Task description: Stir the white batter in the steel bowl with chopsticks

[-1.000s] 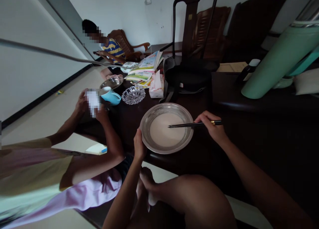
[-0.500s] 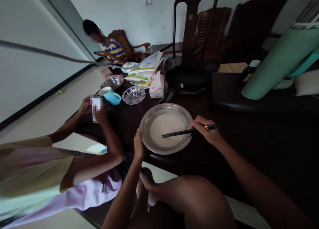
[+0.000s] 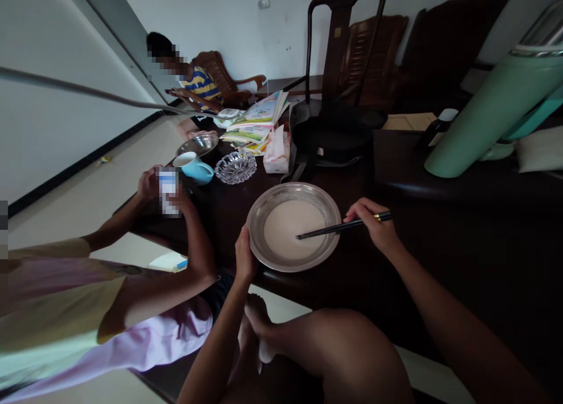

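Observation:
A wide metal bowl (image 3: 259,207) stands on the dark table and holds a pale, milky batter-like liquid (image 3: 285,228). Pressed to the bowl's left rim, my left hand (image 3: 244,254) steadies it; its fingers are partly hidden behind the wall. My right hand (image 3: 372,222) is closed round dark chopsticks (image 3: 328,230) with a gold band, just right of the bowl. Their tips slant down to the left over the rim and touch or dip into the liquid near its middle.
Behind the bowl are a glass dish (image 3: 236,167), blue mug (image 3: 196,168), second metal bowl (image 3: 197,146), tissue pack (image 3: 277,152), booklets (image 3: 259,119) and black bag (image 3: 332,140). A green flask (image 3: 488,114) stands right. At left a person (image 3: 149,281) holds a phone; another person (image 3: 202,90) sits farther back.
My right hand has moved a little to the right, drawing the chopstick tips rightward through the liquid. The bowl and my left hand have stayed in place.

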Motion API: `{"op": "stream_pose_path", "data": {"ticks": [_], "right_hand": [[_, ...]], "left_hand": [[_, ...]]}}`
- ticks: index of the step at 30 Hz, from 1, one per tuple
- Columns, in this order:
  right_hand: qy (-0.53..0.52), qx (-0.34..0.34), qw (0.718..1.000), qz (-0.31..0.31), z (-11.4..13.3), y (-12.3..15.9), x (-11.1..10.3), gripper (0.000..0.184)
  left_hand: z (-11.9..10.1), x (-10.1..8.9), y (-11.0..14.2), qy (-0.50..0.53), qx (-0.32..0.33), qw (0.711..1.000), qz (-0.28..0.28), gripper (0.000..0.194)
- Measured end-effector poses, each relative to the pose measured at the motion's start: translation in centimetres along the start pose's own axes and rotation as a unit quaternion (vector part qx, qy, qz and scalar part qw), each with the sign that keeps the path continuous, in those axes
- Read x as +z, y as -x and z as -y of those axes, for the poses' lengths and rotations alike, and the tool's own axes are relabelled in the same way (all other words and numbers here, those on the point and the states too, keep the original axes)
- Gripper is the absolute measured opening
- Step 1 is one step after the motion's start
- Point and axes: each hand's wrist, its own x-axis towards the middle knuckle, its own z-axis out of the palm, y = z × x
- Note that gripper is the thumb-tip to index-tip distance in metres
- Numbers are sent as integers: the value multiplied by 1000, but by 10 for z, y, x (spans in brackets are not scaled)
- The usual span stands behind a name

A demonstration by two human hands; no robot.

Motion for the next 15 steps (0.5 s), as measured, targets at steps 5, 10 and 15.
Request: {"op": "stream_pose_path", "data": {"ticks": [5, 10, 15], "right_hand": [[47, -33, 996, 67, 0, 0, 1, 33], [20, -11, 1000, 18, -1, 0, 1, 35], [49, -36, 997, 52, -2, 1, 1, 33]], "left_hand": [[1, 0, -1, -1, -7, 1000, 3, 64], [2, 0, -1, 6, 11, 1000, 10, 61], [3, 0, -2, 4, 12, 1000, 8, 61]]}}
